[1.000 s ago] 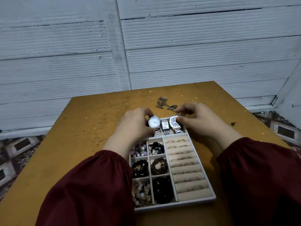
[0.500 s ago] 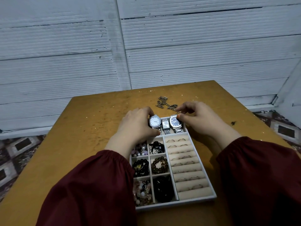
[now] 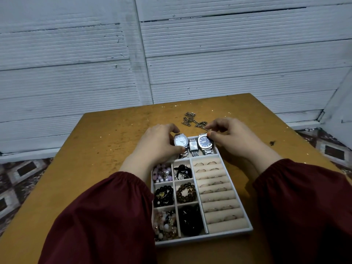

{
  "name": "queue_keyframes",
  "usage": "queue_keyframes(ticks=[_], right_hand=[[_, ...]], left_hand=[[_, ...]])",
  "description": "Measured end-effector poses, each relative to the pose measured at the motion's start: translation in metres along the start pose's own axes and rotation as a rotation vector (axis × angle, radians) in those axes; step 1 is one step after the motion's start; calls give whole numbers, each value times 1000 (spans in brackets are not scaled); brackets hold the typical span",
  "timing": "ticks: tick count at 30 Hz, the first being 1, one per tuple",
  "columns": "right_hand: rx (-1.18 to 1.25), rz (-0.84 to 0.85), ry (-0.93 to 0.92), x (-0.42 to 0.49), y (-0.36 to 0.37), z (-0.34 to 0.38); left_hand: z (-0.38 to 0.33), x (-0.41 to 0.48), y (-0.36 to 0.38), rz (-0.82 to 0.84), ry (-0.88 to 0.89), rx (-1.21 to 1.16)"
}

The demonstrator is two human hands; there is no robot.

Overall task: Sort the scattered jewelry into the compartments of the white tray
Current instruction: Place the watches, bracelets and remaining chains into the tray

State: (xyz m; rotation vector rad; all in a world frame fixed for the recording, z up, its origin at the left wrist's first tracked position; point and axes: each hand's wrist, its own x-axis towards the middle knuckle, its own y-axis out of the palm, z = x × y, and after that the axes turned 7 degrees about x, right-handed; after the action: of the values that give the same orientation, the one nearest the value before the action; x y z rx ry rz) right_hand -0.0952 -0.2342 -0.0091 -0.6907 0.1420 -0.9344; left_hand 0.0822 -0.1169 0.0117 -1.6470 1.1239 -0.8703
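Grip: left hand (image 3: pixel 158 144) holds white-dial watch (image 3: pixel 180 140), right hand (image 3: pixel 235 139) pinches blue-dial watch (image 3: pixel 204 142) (lettering unreadable).

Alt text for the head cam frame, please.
Two hands in dark red sleeves hold watches in the far compartment of a white tray: the left hand grips the white-dial watch, the right hand pinches the dark-dial watch. A chain lies loose on the table beyond the tray.

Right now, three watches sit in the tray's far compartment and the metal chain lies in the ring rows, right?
No: the head view shows the metal chain on the table beyond the tray. The three watches do sit in its far compartment.
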Motion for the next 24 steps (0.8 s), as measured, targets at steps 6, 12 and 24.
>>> queue_keyframes(ticks=[6,12,24], right_hand=[[-25,70,26,2,3,-3],[99,36,12,5,5,-2],[26,128,-17,0,-4,10]], left_hand=[[0,2,3,-24,20,-13],[-1,3,0,-4,38,-16],[0,5,3,-10,48,22]])
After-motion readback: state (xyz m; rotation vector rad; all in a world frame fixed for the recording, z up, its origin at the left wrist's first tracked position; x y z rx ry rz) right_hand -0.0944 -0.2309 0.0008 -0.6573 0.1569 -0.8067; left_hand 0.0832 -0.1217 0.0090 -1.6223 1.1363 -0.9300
